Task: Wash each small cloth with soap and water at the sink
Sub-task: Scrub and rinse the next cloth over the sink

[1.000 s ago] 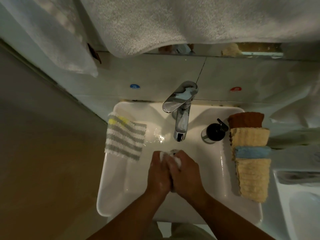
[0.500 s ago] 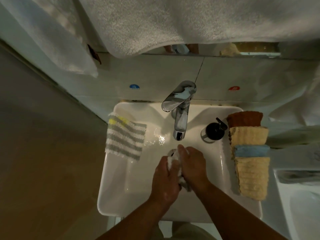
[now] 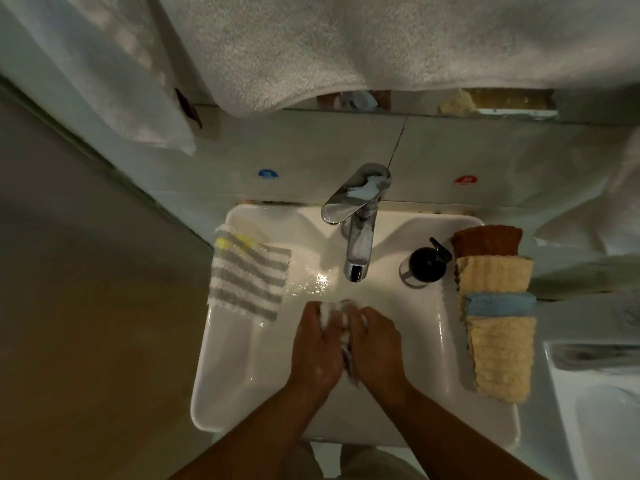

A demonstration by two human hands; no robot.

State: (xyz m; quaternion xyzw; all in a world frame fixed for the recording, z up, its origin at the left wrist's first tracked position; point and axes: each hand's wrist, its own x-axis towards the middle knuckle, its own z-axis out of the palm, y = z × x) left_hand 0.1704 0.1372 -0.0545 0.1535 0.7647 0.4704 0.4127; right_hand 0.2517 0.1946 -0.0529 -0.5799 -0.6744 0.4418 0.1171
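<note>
Since half a second ago the right hand (image 3: 375, 344) has drawn back toward the near side and the left hand (image 3: 317, 348) has slid forward, so the two now sit level, side by side, where the right one led before. Between them is the small white cloth (image 3: 345, 337), bunched up and soapy. It shows only as a pale strip in the gap and a tuft at the far end. The fingers (image 3: 311, 317) of both hands are curled round it, clenched on the fabric from either side. Hands and cloth are over the middle of the sink (image 3: 214, 375), just near of the faucet (image 3: 358, 237) spout. No stream of water can be made out under it.

Wet glints lie on the basin to the left of the spout. A striped cloth (image 3: 247, 278), grey and white with a yellow patch, hangs over the sink's left rim. To the right of the faucet stands a dark soap dispenser (image 3: 424, 263). Just beside it, along the right rim, folded cloths overlap in a row from far to near: a brown cloth (image 3: 486, 239), a yellow cloth (image 3: 495, 273), a blue cloth (image 3: 498, 304) and a larger yellow cloth (image 3: 500, 355). A big white towel (image 3: 346, 46) hangs above the far wall.
</note>
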